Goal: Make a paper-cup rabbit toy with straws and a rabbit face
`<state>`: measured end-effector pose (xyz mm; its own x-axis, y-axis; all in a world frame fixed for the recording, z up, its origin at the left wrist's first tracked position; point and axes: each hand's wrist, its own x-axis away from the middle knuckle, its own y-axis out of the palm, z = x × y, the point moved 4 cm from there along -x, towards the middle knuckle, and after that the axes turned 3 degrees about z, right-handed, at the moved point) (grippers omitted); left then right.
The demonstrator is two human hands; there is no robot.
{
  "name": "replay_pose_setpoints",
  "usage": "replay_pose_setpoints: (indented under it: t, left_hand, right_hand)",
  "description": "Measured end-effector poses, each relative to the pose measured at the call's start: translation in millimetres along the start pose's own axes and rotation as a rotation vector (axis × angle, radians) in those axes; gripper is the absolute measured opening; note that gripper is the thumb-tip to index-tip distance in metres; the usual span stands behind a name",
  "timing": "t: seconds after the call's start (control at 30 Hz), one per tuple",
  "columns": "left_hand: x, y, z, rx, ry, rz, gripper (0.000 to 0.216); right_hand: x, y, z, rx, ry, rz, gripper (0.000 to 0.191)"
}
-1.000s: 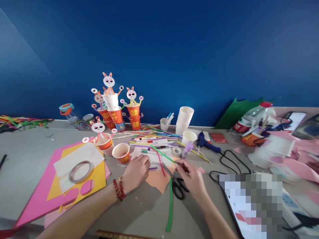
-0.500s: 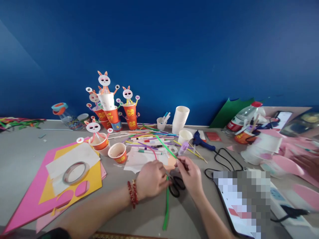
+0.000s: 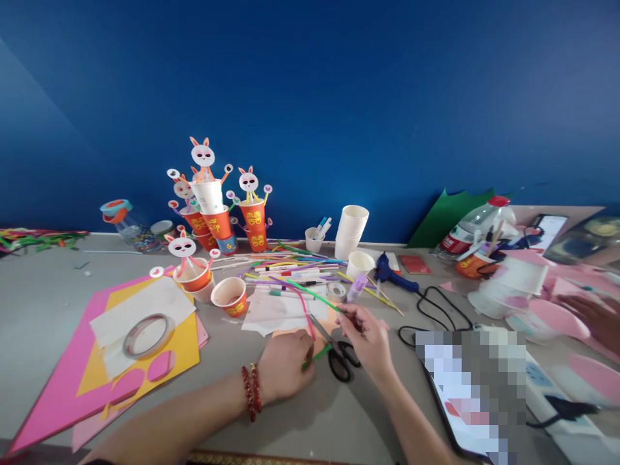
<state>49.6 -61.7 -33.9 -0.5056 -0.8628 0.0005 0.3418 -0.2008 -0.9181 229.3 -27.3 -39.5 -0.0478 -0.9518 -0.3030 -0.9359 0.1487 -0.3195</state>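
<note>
Between the thumb and fingers of my right hand [image 3: 365,339] is a green pipe cleaner [image 3: 312,293] that slants up and left over the markers. My left hand [image 3: 287,367], with red beads at the wrist, is closed on a short green pipe cleaner piece [image 3: 320,354] whose end sticks out to the right. Whether both green parts belong to one stem, I cannot tell. Black-handled scissors [image 3: 340,365] lie on the table between my hands. A pink pipe cleaner [image 3: 306,311] lies just beyond my left hand, beside orange and white paper.
Rabbit-faced paper cups [image 3: 211,223] stand at the back left. Tape [image 3: 145,336] lies on coloured sheets. Markers [image 3: 298,272], stacked white cups [image 3: 351,232] and a blue glue gun [image 3: 394,274] lie beyond my hands. At right are a phone [image 3: 453,397] and another person's hand [image 3: 593,323].
My left hand has moved a little left and down, uncovering the scissors. The long green length hanging below it is no longer there; a short end now points right. My right hand hardly moved.
</note>
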Motion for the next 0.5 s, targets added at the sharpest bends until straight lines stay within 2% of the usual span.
replay_pose_setpoints:
  t: [0.1,0.2,0.3,0.37,0.43,0.5]
  left_hand:
    - [10.6,-17.3,-5.3,0.235,-0.019,0.055,0.002]
    - [20.3,-44.6,-16.3,0.522,0.010,0.157,0.008]
    - [27.0,-75.0,-36.3,0.539,-0.003,0.407,0.022]
    - [29.0,-85.3,-47.2,0.498,-0.034,0.501,0.022]
    - [27.5,-81.6,-52.2,0.595,-0.076,0.435,0.018]
    - [24.3,-65.4,-50.1,0.859,-0.131,0.246,0.022]
  right_hand:
    - [-0.2,0.0,5.0,0.017,0.009,0.023,0.023]
    - [-0.6,0.3,7.2,-0.022,0.022,0.023,0.023]
    - [-0.3,4.8,-3.5,-0.090,0.007,-0.076,0.022]
    - [1.1,11.2,-19.2,-0.071,-0.027,-0.209,0.018]
    - [2.9,19.1,-37.1,-0.032,-0.055,-0.351,0.015]
    - [1.9,26.7,-51.9,-0.021,-0.042,-0.428,0.014]
